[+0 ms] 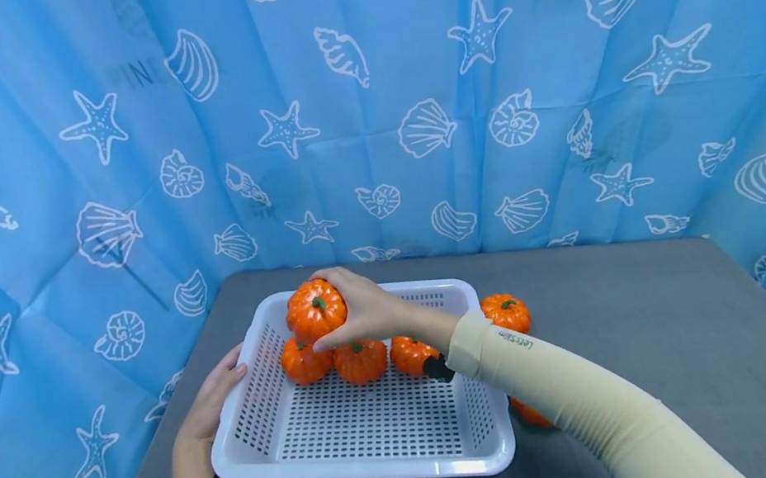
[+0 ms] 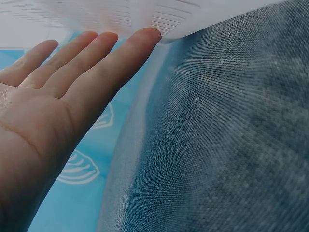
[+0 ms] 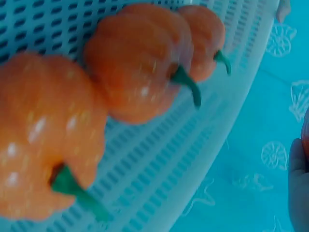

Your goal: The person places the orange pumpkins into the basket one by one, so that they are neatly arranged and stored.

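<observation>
My right hand (image 1: 349, 311) grips an orange toy pumpkin (image 1: 314, 310) from its right side, holding it above the far left corner of a white perforated basket (image 1: 359, 468). Three more pumpkins lie in a row along the basket's far side: (image 1: 303, 362), (image 1: 361, 361), (image 1: 409, 354). The right wrist view shows them close up, the nearest pumpkin (image 3: 48, 130) blurred. My left hand (image 1: 215, 391) lies flat against the basket's left rim, fingers straight. In the left wrist view its fingertips (image 2: 145, 36) touch the basket's edge (image 2: 159, 14).
Outside the basket to the right sits one pumpkin (image 1: 506, 311), and another (image 1: 529, 413) is half hidden under my right sleeve. The grey table (image 1: 653, 330) is enclosed by a blue curtain (image 1: 400, 61) with shell prints at the back and both sides.
</observation>
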`<state>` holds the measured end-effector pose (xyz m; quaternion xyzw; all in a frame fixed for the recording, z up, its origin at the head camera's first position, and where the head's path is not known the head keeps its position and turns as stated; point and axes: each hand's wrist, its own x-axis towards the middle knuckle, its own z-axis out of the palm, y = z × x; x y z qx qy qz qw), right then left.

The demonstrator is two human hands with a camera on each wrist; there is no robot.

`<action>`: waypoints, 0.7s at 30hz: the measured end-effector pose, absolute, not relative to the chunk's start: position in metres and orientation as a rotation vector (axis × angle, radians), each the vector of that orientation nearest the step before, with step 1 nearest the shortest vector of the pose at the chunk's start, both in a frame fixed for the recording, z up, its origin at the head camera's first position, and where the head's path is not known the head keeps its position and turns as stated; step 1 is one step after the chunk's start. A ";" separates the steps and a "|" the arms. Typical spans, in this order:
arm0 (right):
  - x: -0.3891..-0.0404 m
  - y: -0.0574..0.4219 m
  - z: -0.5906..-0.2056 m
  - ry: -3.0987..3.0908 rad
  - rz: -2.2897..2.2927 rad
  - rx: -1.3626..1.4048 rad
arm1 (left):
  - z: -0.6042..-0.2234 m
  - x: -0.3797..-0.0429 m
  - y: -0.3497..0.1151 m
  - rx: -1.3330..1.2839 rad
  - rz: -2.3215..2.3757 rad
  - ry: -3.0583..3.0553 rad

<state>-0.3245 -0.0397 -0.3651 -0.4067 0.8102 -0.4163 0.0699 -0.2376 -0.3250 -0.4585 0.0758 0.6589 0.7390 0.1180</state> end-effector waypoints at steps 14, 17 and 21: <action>-0.306 -0.076 -0.392 2.354 -1.060 -1.308 | -0.469 -0.242 -0.330 0.299 2.144 1.955; -0.303 -0.081 -0.401 2.357 -1.009 -1.324 | -0.469 -0.242 -0.331 0.314 2.137 1.965; -0.295 -0.089 -0.411 2.355 -0.920 -1.345 | -0.468 -0.241 -0.331 0.308 2.131 1.975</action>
